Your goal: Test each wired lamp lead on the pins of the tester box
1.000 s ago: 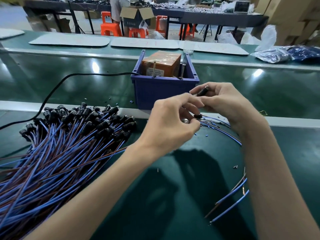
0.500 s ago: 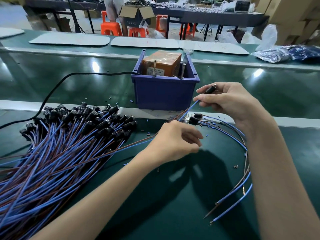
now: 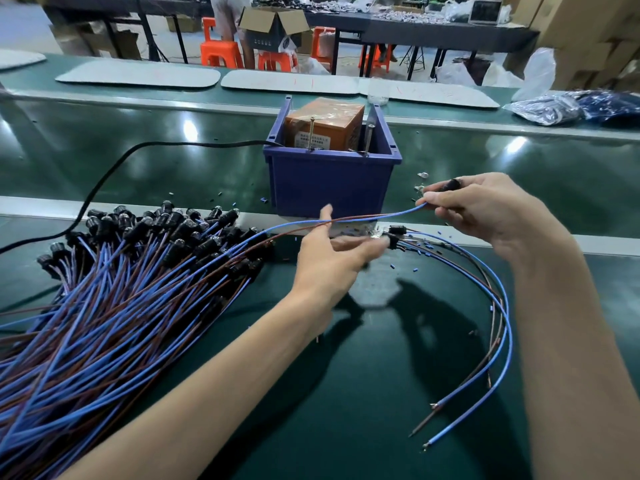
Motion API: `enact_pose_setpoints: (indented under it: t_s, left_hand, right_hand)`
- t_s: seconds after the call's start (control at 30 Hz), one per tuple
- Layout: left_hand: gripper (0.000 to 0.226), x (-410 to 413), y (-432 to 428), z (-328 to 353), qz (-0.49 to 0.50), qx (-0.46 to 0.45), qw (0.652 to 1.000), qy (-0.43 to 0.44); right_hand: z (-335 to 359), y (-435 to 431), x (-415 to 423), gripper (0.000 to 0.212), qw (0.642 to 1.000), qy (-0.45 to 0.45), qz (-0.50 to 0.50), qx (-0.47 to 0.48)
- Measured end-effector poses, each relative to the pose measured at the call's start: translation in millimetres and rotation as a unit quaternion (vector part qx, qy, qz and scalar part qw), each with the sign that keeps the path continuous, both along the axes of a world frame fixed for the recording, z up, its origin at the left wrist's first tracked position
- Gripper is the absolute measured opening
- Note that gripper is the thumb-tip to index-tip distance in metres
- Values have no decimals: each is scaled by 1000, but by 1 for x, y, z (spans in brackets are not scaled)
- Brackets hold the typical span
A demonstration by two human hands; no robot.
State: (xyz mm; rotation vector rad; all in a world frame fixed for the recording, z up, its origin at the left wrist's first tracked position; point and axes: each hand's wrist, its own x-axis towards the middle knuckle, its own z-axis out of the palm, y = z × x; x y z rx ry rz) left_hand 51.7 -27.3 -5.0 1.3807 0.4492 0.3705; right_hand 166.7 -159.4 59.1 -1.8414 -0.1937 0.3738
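One lamp lead [image 3: 381, 215] sits pinched in right hand [image 3: 485, 213], left hand [image 3: 332, 258] open.

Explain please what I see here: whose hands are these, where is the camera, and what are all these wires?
No machine works here; a person does, with bare hands. The camera sits on the person's head and looks forward and down. On the green table a pile of lamp leads lies at the left: blue and brown wires with black lamp heads. A few more leads curve at the right. Behind stands a blue bin holding the orange tester box, with two upright metal pins by it. The right hand pinches one lead by its black head; its wires run leftwards past the left hand, whose fingers are stretched out.
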Motion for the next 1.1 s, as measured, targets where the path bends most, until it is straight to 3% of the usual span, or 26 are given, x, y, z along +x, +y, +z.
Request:
enact_pose_setpoints:
  t_s: [0.17, 0.27, 0.5, 0.6, 0.67, 0.77, 0.83, 0.97, 1.1]
  left_hand:
    - [20, 5, 3, 10, 124, -206, 968, -75]
    - [27, 2, 8, 9, 194, -240, 945, -105]
    - [29, 2, 11, 10, 259, -196, 933, -157]
    - [28, 4, 10, 9, 215, -170, 949, -154]
    - [29, 5, 5, 7, 140, -145, 971, -126]
    - [45, 4, -5, 3, 32, -107, 992, -64]
    - [55, 1, -10, 2, 1, -99, 993, -62]
    - [52, -1, -9, 2, -29, -37, 997, -65]
    - [45, -2, -9, 0, -51, -10, 998, -46]
  right_hand:
    - [-8, -1, 7, 13, 992, -52, -9, -114]
    - [-7, -1, 10, 20, 985, -73, -39, -151]
    - [-4, 11, 3, 25, 994, -60, -62, 60]
    - [-1, 17, -2, 14, 992, -53, -64, 96]
    - [0, 21, -7, 18, 994, -54, -26, 90]
    - [-2, 29, -11, 13, 995, -91, 36, 32]
    - [-3, 34, -14, 3, 993, -116, 25, 15]
    - [-4, 35, -12, 13, 992, -107, -43, 55]
    - [0, 29, -13, 21, 994, -85, 20, 66]
